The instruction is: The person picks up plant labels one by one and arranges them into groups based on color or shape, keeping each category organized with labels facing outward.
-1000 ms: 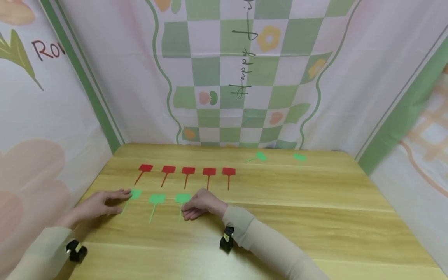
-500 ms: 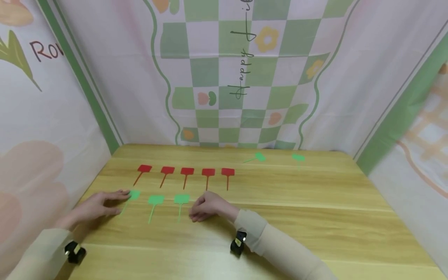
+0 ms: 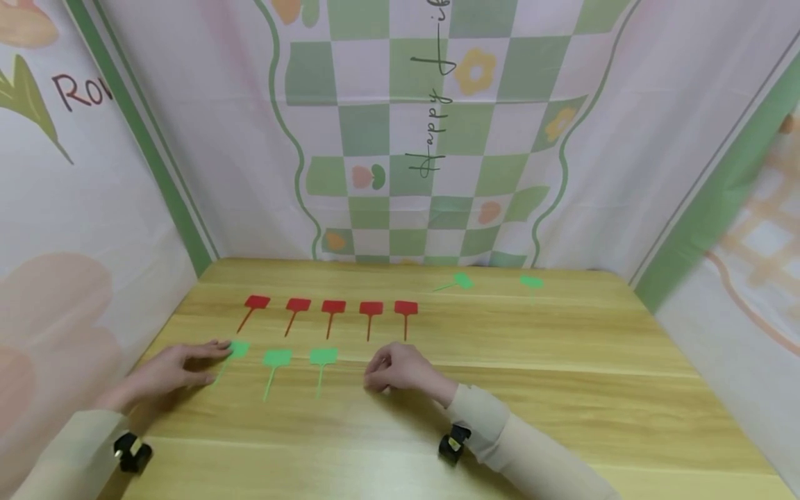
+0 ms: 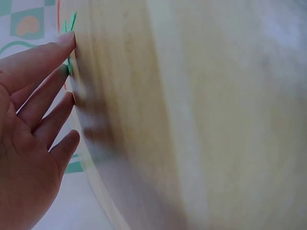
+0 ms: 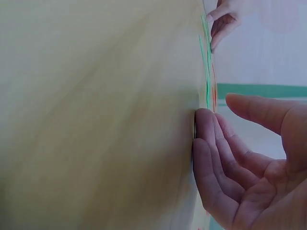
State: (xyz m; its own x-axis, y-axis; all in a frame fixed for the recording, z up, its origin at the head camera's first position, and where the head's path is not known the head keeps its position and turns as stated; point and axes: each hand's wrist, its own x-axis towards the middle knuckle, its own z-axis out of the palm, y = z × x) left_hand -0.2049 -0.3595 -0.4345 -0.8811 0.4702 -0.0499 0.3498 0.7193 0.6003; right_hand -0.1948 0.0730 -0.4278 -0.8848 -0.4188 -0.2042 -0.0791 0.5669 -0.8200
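Note:
My left hand (image 3: 171,368) rests at the left of the table, its fairly straight fingertips on the head of a green T-shaped plant label (image 3: 239,349). The left wrist view shows these fingers (image 4: 50,52) spread, with green slivers at their tips. Two more green labels, one in the middle (image 3: 277,358) and one at the right (image 3: 323,357), complete a front row of three. Right of that row, my right hand (image 3: 403,368) is low over the wood, fingers loosely curled. Nothing shows between its thumb (image 5: 254,111) and fingers in the right wrist view.
Behind the green row lies a row of several red plant labels (image 3: 334,307). Farther back on the wooden table (image 3: 594,389) are two green labels, one tilted (image 3: 462,280) and one straighter (image 3: 532,281). Patterned curtains (image 3: 425,139) hang around the far and side edges.
My right hand has drawn away to the right from the third green label, leaving it lying on the table. The left hand has stayed in place.

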